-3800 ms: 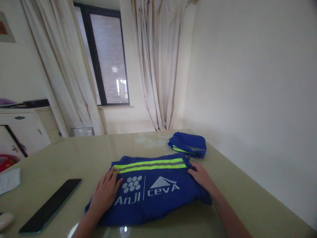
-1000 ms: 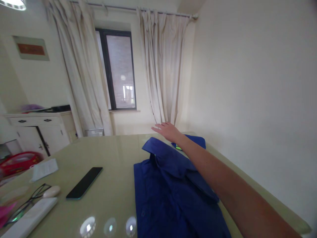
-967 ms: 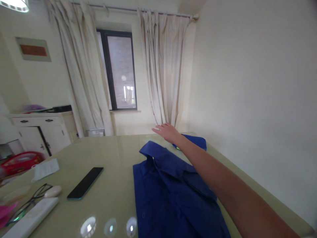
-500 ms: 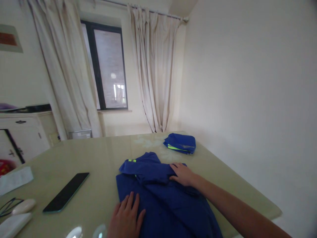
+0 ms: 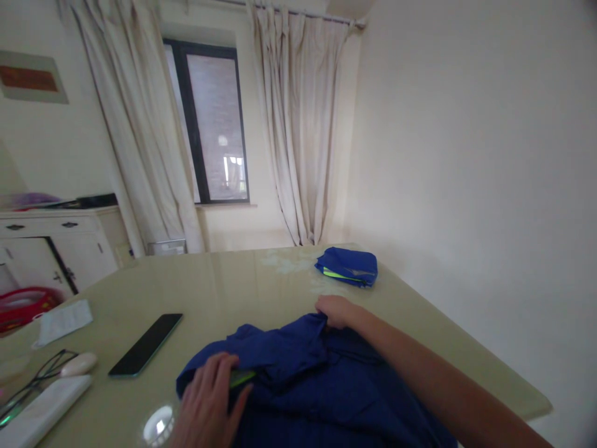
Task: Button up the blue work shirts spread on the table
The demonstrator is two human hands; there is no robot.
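A dark blue garment (image 5: 298, 386) lies bunched at the table's near edge, a yellow-green strip showing beside my left fingers. My left hand (image 5: 208, 398) rests on its left part, fingers apart. At the garment's upper edge, my right hand (image 5: 336, 312) is closed on the cloth and pulls up a small peak of it. Farther back, near the right corner of the table, sits a folded blue bundle (image 5: 349, 264) with a yellow-green strip; neither hand touches it.
On the glossy table (image 5: 224, 286), a black phone (image 5: 147, 345) lies left of the garment. Farther left are glasses (image 5: 51, 367), a white oval object (image 5: 79, 364), a white box (image 5: 44, 410) and a pale mask (image 5: 65, 320). A wall stands on the right.
My right hand has gone from lying flat to gripping the cloth. My left hand has moved left and up. The garment's upper part has shifted and spread to the left. The view has turned slightly left.
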